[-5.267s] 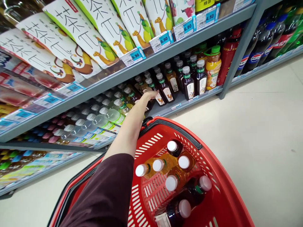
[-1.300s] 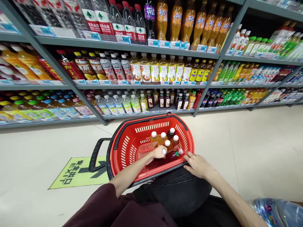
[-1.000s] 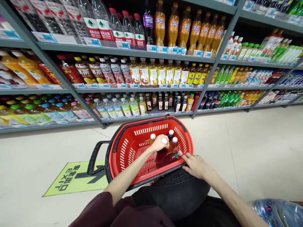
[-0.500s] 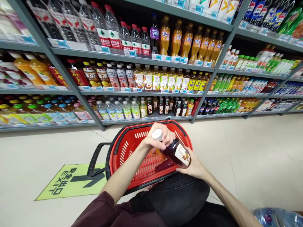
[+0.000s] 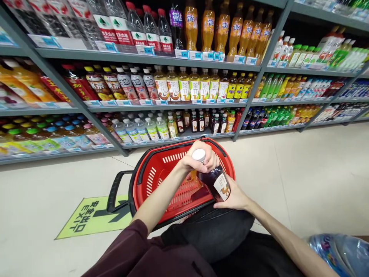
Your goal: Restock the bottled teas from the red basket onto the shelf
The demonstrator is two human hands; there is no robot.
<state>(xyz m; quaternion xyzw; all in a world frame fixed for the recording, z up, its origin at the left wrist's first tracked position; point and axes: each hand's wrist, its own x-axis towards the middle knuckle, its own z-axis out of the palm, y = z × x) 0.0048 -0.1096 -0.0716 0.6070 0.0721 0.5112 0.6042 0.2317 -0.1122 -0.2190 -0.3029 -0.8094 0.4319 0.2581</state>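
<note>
A dark bottle (image 5: 215, 182) with a white cap and a pale camel label is held tilted above the red shopping basket (image 5: 161, 169). My left hand (image 5: 201, 159) is wrapped round its neck just under the cap. My right hand (image 5: 235, 196) cups the bottom end of the bottle from below. The basket stands on the floor in front of my knees. More bottles lie inside it, mostly hidden behind my hands.
Grey shelves (image 5: 161, 59) packed with drinks run across the back. Similar dark bottles (image 5: 201, 121) stand on the bottom shelf. A green floor sticker (image 5: 86, 215) lies left of the basket. A wrapped pack of water bottles (image 5: 337, 256) sits at the bottom right.
My left hand went from the shelf to the basket, gripped a dark bottle by the neck and lifted it out. My right hand left the basket rim and came under the bottle.
</note>
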